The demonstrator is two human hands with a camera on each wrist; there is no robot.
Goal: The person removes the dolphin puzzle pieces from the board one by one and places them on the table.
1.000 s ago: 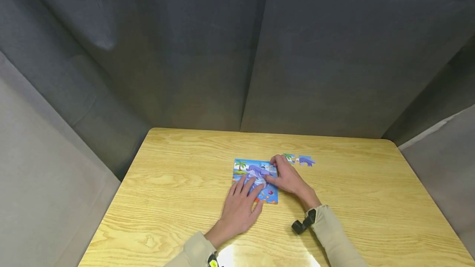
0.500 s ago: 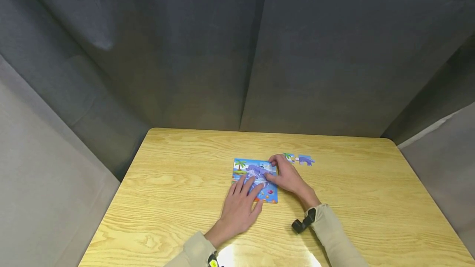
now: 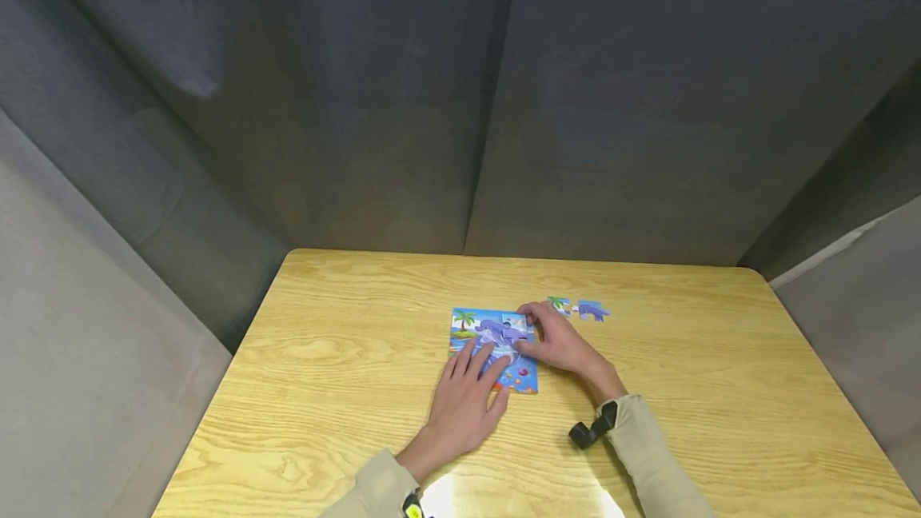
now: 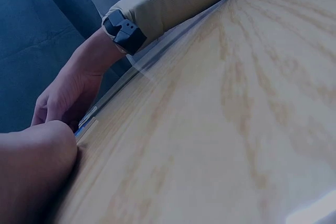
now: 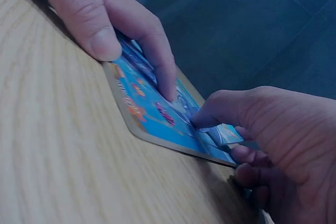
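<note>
A blue dolphin jigsaw puzzle (image 3: 492,332) lies flat in the middle of the wooden table (image 3: 338,358). My left hand (image 3: 475,366) rests on it with straight fingers (image 5: 105,40) pressing its near-left part. At the puzzle's far right edge, my right hand (image 3: 530,332) pinches a small puzzle piece (image 5: 226,134) between thumb and curled fingers, the piece tilted up off the puzzle (image 5: 152,114). The left wrist view shows only my left hand (image 4: 31,166) close up, the right hand (image 4: 65,95) behind it and a sliver of the puzzle's edge (image 4: 86,127).
Two loose puzzle pieces, one with a palm tree (image 3: 560,304) and one with a purple dolphin part (image 3: 593,311), lie just right of the puzzle. Grey curtains (image 3: 460,102) close in the table at the back and both sides.
My right hand has edged slightly left along the puzzle's right edge with the piece. The left hand stays pressed in place.
</note>
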